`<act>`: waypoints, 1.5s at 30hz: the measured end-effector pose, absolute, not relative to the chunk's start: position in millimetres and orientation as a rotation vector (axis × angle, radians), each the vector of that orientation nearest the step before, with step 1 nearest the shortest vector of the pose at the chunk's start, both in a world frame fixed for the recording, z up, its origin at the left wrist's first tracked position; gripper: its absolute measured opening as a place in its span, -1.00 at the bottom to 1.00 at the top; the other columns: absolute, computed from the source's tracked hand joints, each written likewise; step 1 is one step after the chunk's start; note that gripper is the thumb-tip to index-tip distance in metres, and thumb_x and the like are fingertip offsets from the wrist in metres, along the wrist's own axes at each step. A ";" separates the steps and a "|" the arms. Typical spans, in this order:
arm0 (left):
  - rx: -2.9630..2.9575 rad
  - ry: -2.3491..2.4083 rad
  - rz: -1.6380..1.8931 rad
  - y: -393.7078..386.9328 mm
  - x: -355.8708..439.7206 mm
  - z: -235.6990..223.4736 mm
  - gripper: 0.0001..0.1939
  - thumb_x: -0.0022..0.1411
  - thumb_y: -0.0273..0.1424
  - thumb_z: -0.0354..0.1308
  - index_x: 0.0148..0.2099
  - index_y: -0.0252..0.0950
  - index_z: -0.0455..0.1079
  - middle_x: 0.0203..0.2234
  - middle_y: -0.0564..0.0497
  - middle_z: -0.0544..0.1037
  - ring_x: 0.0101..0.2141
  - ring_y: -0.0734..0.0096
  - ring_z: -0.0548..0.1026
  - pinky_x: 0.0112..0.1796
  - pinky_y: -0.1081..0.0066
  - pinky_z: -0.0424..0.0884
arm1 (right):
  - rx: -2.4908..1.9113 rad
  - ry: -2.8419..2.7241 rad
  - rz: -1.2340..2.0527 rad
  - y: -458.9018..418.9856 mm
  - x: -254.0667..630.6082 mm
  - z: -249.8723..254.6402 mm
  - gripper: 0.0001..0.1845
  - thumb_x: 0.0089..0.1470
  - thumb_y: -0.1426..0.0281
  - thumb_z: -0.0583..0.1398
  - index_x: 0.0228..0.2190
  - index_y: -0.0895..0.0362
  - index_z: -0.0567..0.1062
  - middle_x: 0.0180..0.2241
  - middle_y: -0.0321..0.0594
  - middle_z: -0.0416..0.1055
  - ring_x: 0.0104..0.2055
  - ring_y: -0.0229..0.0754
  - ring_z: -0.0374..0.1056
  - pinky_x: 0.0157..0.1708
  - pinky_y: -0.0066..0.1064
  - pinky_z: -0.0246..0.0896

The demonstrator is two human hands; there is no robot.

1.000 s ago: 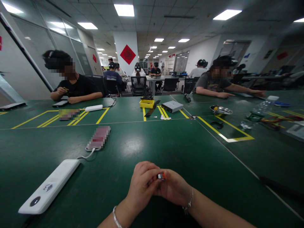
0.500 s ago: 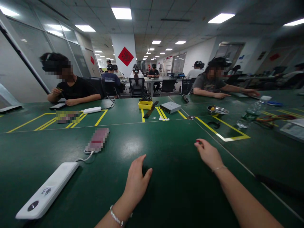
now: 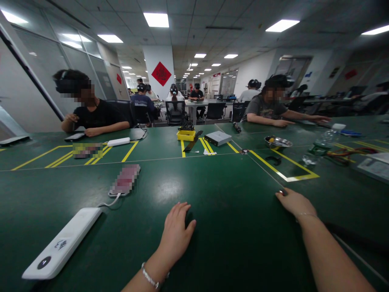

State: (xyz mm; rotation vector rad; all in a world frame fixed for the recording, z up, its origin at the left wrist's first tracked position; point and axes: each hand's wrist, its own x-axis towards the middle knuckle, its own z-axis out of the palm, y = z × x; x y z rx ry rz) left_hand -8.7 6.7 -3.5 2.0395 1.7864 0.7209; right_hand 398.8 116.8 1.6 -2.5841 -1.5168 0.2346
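Observation:
My left hand (image 3: pixel 177 231) lies on the green table (image 3: pixel 219 235), its fingers stretched and the thumb apart, holding nothing. Off to the right, my right hand (image 3: pixel 296 202) has its fingers pinched together close to the table's pale seam line. A tiny dark, shiny spot shows at those fingertips, too small to name. Left of my left hand are a white power bank (image 3: pixel 65 241) and a phone (image 3: pixel 124 180), joined by a short white cable (image 3: pixel 111 202). The phone's screen is blurred out.
Farther back stand a yellow tray (image 3: pixel 186 135) with black cables, a grey box (image 3: pixel 218 138), a metal bowl (image 3: pixel 278 142) and a water bottle (image 3: pixel 325 142). A black curved piece (image 3: pixel 273 160) lies inside yellow tape. Two people sit across the table, left and right.
My right hand has moved right and a little nearer to me, fingers still pinched. My left hand has hardly moved; its fingers look slightly more spread.

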 end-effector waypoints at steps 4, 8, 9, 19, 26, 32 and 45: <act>2.060 1.800 0.684 6.6 -7.9 -2.9 -0.56 0.13 -0.31 -0.02 0.07 -0.27 0.19 0.07 -0.09 0.28 0.11 0.20 0.15 0.09 0.11 0.04 | -2.426 -1.592 -0.202 106.9 354.2 19.8 -0.32 -0.03 0.07 -0.03 0.00 0.28 0.27 -0.18 0.19 0.31 -0.18 0.16 0.29 -0.33 -0.09 0.23; 2.128 1.794 0.656 6.3 -7.1 -4.7 -0.55 0.15 -0.33 -0.04 0.11 -0.24 0.15 0.09 -0.05 0.26 0.12 0.24 0.13 0.10 0.14 0.03 | -1.918 -1.988 -0.216 85.5 264.1 29.9 -0.48 0.07 0.22 -0.08 -0.02 0.26 0.29 -0.12 0.09 0.30 -0.08 0.03 0.22 -0.12 -0.14 0.15; 2.150 1.793 0.643 6.2 -6.9 -5.3 -0.54 0.16 -0.34 -0.05 0.13 -0.23 0.13 0.10 -0.04 0.25 0.12 0.25 0.12 0.10 0.15 0.02 | -1.791 -2.105 -0.139 77.7 240.9 27.8 -0.48 0.08 0.23 -0.09 -0.01 0.25 0.28 -0.07 0.07 0.28 -0.03 0.00 0.18 -0.06 -0.16 0.10; 2.272 1.777 0.428 3.3 -3.3 -3.0 -0.53 0.20 -0.26 -0.12 0.17 -0.12 0.07 0.16 0.03 0.15 0.17 0.20 0.02 0.11 0.05 -0.03 | -1.202 -2.699 0.332 49.4 178.9 8.9 -0.48 0.07 0.15 -0.05 0.07 -0.01 0.19 0.13 -0.21 0.12 0.16 -0.04 -0.05 0.10 -0.06 -0.20; 2.213 1.753 0.464 1.7 -5.7 2.1 -0.53 0.20 -0.23 -0.13 0.16 -0.15 0.10 0.15 0.00 0.17 0.16 0.17 0.03 0.10 0.03 -0.04 | -2.272 -1.783 -0.274 102.6 312.3 26.5 -0.52 0.02 0.22 -0.03 -0.12 0.29 0.35 -0.18 0.19 0.30 -0.14 0.14 0.25 -0.25 -0.09 0.20; 2.201 1.734 0.518 1.5 -6.2 0.0 -0.55 0.19 -0.23 -0.10 0.13 -0.14 0.14 0.13 -0.01 0.20 0.16 0.16 0.04 0.10 0.01 -0.05 | -2.596 -1.492 0.009 109.0 377.7 12.3 -0.41 -0.01 0.10 -0.07 -0.11 0.27 0.34 -0.19 0.17 0.30 -0.19 0.16 0.30 -0.30 -0.12 0.24; 2.218 1.734 0.493 0.9 -6.5 1.5 -0.56 0.17 -0.26 -0.07 0.11 -0.16 0.18 0.13 -0.01 0.20 0.15 0.16 0.05 0.10 0.02 -0.04 | -2.485 -1.508 0.006 115.4 399.0 -4.9 -0.54 -0.04 0.31 -0.05 -0.15 0.20 0.42 -0.17 0.12 0.36 -0.19 0.18 0.30 -0.34 -0.10 0.24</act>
